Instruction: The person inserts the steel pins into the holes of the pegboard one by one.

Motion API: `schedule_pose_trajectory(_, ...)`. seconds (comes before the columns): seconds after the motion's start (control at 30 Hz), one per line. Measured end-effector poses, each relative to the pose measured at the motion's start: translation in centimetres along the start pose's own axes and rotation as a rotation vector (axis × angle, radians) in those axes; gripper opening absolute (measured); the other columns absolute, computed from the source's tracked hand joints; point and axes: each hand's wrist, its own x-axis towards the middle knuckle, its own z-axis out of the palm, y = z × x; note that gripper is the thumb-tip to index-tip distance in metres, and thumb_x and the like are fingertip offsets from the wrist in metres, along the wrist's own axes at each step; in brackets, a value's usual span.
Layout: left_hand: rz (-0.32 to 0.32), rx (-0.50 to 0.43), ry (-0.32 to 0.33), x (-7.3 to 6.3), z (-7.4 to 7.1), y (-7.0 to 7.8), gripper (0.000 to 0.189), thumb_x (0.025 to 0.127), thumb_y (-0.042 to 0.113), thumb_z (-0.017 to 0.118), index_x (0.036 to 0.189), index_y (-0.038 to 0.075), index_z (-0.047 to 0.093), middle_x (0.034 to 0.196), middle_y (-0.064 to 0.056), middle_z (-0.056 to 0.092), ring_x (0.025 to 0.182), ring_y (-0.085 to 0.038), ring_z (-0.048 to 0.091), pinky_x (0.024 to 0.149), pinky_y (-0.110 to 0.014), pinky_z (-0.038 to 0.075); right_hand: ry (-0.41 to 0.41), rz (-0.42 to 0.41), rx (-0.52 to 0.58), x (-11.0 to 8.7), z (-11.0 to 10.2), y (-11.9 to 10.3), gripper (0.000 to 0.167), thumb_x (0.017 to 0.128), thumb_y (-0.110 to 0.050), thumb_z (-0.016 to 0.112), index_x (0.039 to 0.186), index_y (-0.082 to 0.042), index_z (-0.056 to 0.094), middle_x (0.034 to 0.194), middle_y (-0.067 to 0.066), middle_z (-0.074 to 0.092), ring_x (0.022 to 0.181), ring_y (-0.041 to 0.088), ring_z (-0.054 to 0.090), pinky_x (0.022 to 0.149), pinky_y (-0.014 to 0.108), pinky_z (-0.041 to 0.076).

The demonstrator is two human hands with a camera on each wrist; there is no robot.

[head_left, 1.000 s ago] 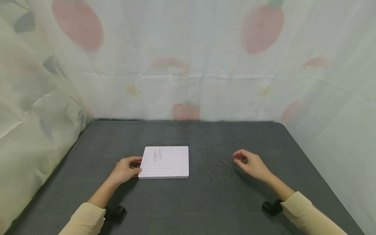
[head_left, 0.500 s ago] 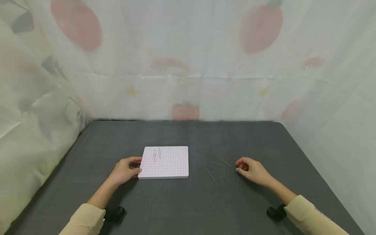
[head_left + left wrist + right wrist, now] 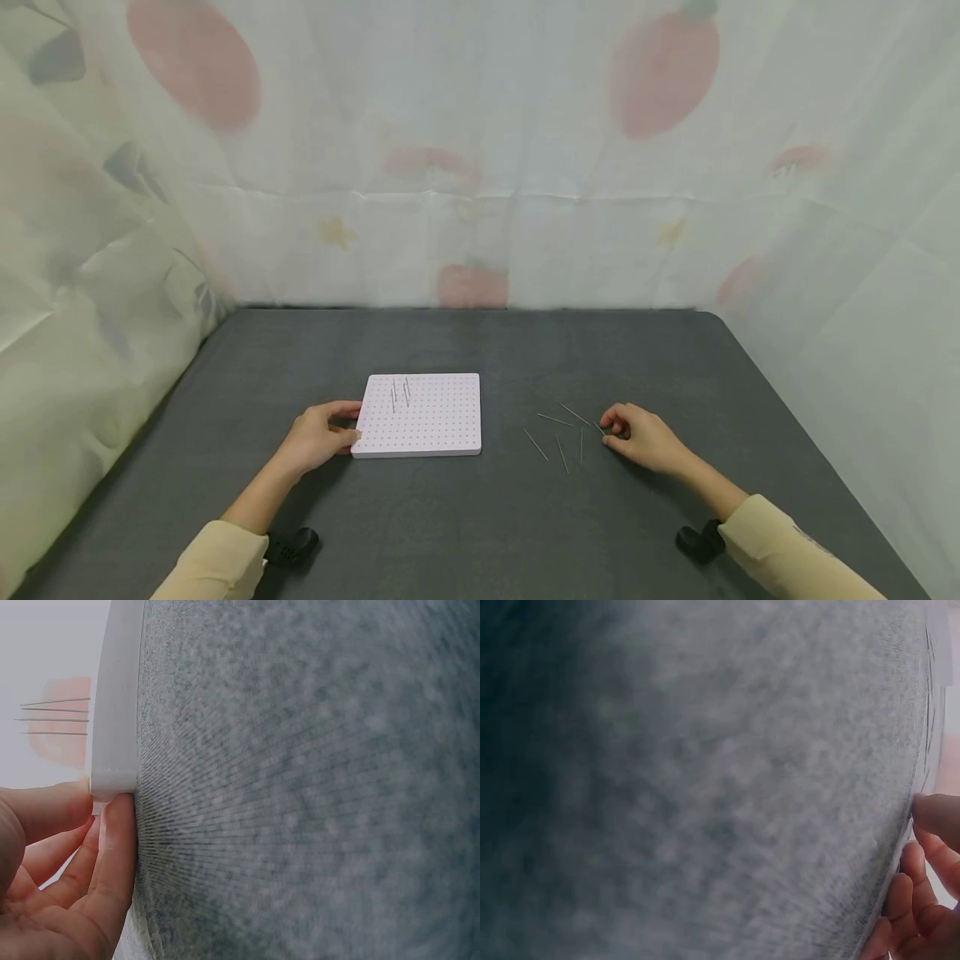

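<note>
In the head view, a white pegboard (image 3: 435, 425) with rows of small holes lies on the table. Several thin metal pins (image 3: 393, 396) stand upright near its far left corner. My left hand (image 3: 318, 437) grips the board's left edge; the left wrist view shows the thumb (image 3: 56, 810) over the top and a finger against the side. Several loose pins (image 3: 562, 451) lie to the right of the board. My right hand (image 3: 648, 437) is bent low over the rightmost pin (image 3: 598, 427), whose far part it covers. Whether thumb and finger pinch it is hidden.
The dark grey table (image 3: 480, 525) reaches back to a pale curtain (image 3: 562, 242) with fruit prints. Another curtain (image 3: 97, 317) hangs along the left side. Black wrist cameras (image 3: 294, 546) sit beside the forearms.
My right hand has come down and slightly toward me onto the rightmost pin, now partly covered. My left hand, the board and the standing pins have stayed put.
</note>
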Motion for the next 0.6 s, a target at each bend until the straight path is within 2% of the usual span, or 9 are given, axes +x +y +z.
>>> schedule_pose_trajectory(0.4,-0.002,-0.003,-0.005,0.02,-0.03,-0.02,0.048,0.081,0.001,0.064,0.126,-0.004,0.05,0.119,-0.023,0.056,0.084,-0.018,0.064,0.065,-0.03,0.055,-0.003,-0.029,0.012,0.01,-0.14,0.22,0.018,0.081,0.003,0.061,0.092,-0.013,0.061,0.076,-0.006,0.048,0.064,0.003,0.039,0.056,0.021,0.036)
schedule_pose_trajectory(0.6,-0.005,0.0,-0.007,-0.04,-0.03,0.03,0.048,0.081,0.001,0.064,0.126,-0.004,0.051,0.117,-0.022,0.057,0.084,-0.018,0.064,0.065,-0.03,0.055,0.031,0.004,-0.008,-0.06,0.06,0.04,0.018,0.081,0.002,0.062,0.09,-0.013,0.063,0.075,-0.006,0.048,0.064,0.003,0.039,0.056,0.022,0.036)
